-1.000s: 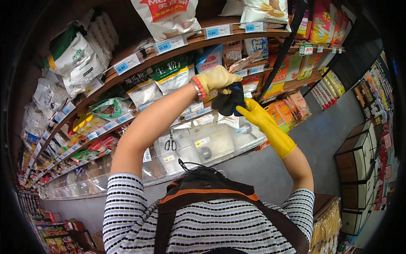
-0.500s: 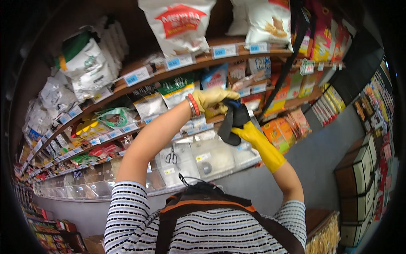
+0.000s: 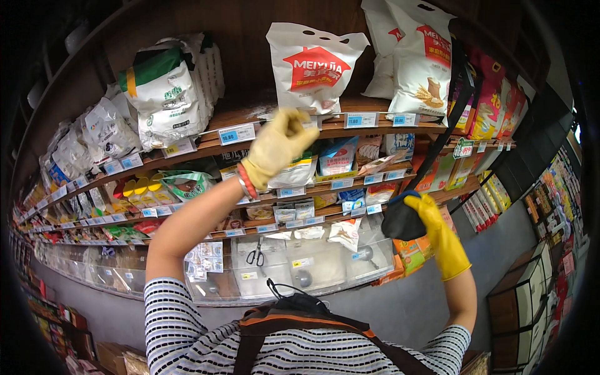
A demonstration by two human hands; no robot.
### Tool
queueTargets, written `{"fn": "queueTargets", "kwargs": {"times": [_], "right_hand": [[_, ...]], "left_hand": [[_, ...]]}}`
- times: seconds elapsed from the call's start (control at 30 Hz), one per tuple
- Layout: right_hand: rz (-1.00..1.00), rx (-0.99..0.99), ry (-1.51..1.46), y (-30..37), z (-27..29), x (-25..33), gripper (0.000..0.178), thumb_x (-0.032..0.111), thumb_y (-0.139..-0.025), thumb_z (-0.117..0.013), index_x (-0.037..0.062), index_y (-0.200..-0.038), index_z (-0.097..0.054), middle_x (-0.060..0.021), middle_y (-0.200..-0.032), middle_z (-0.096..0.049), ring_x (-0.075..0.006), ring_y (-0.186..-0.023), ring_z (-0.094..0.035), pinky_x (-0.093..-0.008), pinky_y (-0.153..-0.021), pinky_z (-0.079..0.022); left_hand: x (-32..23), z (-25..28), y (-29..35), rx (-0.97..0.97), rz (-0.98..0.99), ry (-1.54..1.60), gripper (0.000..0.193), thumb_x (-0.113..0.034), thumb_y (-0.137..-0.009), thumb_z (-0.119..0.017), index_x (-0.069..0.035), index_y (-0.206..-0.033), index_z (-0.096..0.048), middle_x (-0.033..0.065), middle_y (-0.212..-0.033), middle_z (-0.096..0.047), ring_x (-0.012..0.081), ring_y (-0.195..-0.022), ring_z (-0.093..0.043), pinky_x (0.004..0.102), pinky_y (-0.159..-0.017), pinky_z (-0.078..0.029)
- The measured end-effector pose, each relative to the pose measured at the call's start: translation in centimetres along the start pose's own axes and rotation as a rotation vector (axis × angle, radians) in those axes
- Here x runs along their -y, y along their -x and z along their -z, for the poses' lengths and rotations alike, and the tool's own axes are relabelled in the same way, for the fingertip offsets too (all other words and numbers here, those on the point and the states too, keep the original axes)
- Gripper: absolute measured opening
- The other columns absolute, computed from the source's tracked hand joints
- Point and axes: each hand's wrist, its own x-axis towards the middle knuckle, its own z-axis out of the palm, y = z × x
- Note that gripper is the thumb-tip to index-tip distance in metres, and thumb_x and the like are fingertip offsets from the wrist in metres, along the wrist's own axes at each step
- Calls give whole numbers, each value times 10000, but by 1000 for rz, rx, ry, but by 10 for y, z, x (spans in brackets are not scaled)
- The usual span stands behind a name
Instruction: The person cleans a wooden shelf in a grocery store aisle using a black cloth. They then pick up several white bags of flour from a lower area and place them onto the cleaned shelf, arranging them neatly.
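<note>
The shelf unit (image 3: pixel 237 103) arcs across the view, with clear bins (image 3: pixel 322 265) at six o'clock below it. On its upper board a white bag (image 3: pixel 315 69) with a red house shape stands near twelve o'clock, its top leaning slightly toward one; a second white bag (image 3: pixel 422 62) stands at its three o'clock.

The right hand (image 3: pixel 430 217), in a bright yellow glove, is between three and four o'clock from the middle of the view, its fingers pinching a black cloth. The left hand (image 3: pixel 281 144), in a pale glove, is near eleven o'clock, in front of the shelf edge and below the white bag. Its fingers are curled, but I cannot tell whether they grip anything or touch the bag.

The step in hand appears to be a left-hand reach at the shelf edge while the cloth is held off to the side. Judging by this pose, using the cloth there would call for a swing toward ten o'clock with the pinch kept firm, clear of the price tags (image 3: pixel 237 134) along the edge.

The black cloth (image 3: pixel 403 223) hangs from the right fingertips in front of the lower shelves. Its blue edge faces about twelve o'clock and its soft body droops toward seven. It is bunched and nearly as wide as it is tall, so no long axis stands out clearly.
</note>
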Motion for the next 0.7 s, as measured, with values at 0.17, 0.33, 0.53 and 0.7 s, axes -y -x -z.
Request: {"fn": "queueTargets", "kwargs": {"times": [0.17, 0.33, 0.53, 0.7], "right_hand": [[128, -182, -167, -21, 42, 50, 184, 170, -898, -622, 73, -1048, -664, -46, -914, -685, -167, -791, -652, -303, -726, -533], [265, -259, -350, -24, 42, 79, 229, 187, -933, -591, 57, -1108, -659, -70, -1003, -684, -169, -895, -648, -293, -804, -523], [297, -264, -329, -22, 42, 51, 269, 227, -953, -567, 45, -1134, -646, -78, -1036, -684, -182, -934, -648, -311, -837, -515], [247, -317, -341, 6, 50, 39, 269, 225, -942, -583, 41, -1127, -648, -78, -1028, -685, -187, -919, -653, -315, -831, -518]], "left_hand": [[-14, 45, -63, -340, -166, -142, 1052, -399, -754, -800, 6, -1483, -158, 256, -1393, -375, 326, -1275, -426, 414, -1051, -388], [-25, 46, -102, -19, -174, -40, 905, -447, -782, -771, 4, -1426, -321, 220, -1298, -549, 286, -1151, -573, 358, -968, -473], [8, 46, -140, -123, -47, 82, 456, -351, -833, -751, 18, -1078, -643, 120, -1000, -709, 194, -901, -664, 323, -798, -524], [11, 29, -159, -339, 49, 196, 362, -257, -857, -723, 18, -1083, -655, 109, -959, -708, 173, -827, -654, 318, -737, -524]]}}
